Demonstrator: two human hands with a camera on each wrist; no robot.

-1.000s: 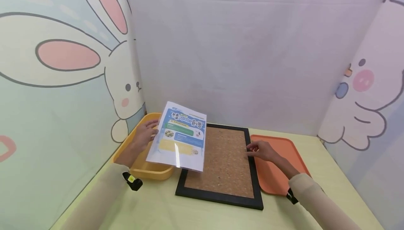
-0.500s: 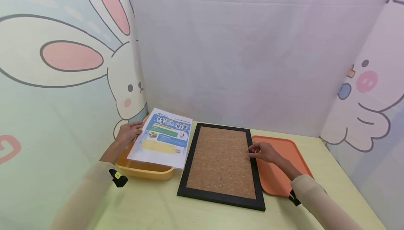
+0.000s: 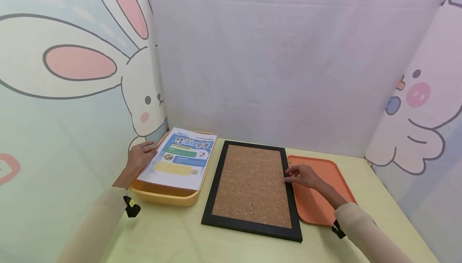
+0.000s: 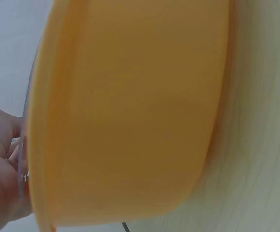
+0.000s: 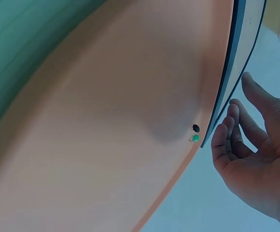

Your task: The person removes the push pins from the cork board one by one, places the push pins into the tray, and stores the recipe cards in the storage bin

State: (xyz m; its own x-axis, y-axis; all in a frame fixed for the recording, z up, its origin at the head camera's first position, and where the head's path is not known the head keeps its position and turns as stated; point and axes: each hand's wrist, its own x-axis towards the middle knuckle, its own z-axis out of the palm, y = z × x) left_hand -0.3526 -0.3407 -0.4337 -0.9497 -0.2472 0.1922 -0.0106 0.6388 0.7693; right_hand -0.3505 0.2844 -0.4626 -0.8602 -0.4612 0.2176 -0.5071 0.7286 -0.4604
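A glossy printed poster (image 3: 182, 160) with a blue heading lies over the top of the yellow bin (image 3: 169, 199) at the left. My left hand (image 3: 140, 156) holds the poster by its left edge. In the left wrist view, the bin's wall (image 4: 135, 111) fills the middle and my left hand (image 4: 4, 166) is at the poster's rim. Over the right frame of the corkboard (image 3: 252, 187), my right hand (image 3: 303, 175) hovers, fingers loosely bent and nothing between them. The right wrist view shows my right hand (image 5: 260, 145) with thumb and fingertips apart.
An orange tray (image 3: 321, 191) stands right of the corkboard. Near its far edge sit a small black pin (image 5: 196, 128) and a green pin (image 5: 195, 138). A pale curtain (image 3: 263, 74) hangs behind the table (image 3: 173, 235), with printed walls on both sides.
My left hand has carried the poster left from above the corkboard and lowered it onto the yellow bin. The right hand has hardly moved.
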